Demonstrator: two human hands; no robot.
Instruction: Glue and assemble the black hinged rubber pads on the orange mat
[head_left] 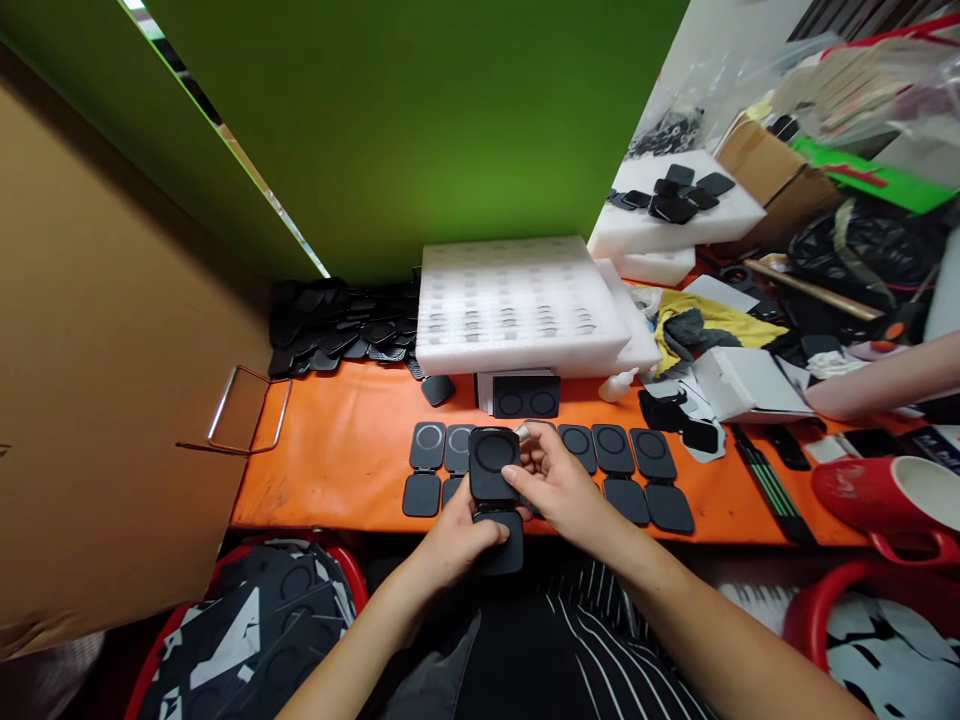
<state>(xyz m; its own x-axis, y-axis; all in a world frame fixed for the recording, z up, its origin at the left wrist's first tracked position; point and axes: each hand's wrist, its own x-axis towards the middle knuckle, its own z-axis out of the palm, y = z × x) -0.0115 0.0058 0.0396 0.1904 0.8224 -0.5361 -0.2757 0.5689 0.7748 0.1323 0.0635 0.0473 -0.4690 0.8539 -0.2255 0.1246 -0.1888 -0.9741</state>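
Note:
A black hinged two-panel piece (493, 472) with a ring on its upper panel is held up over the table's front edge. My left hand (469, 535) grips its lower panel, thumb on top. At the upper panel's right edge, my right hand (547, 470) is closed on the piece, its thumb resting on the face. Behind the hands, similar pieces with ringed upper panels, such as one at the left (429, 446) and one at the right (653, 455), lie in a row; the hands hide some of them.
White foam blocks (517, 350) stand behind on the orange table (322, 440). Black pieces (337, 325) are heaped at back left. A small bottle (618, 385), white box (746, 385) and red mug (855, 500) sit rightward. Red tubs (352, 575) of scraps flank the person.

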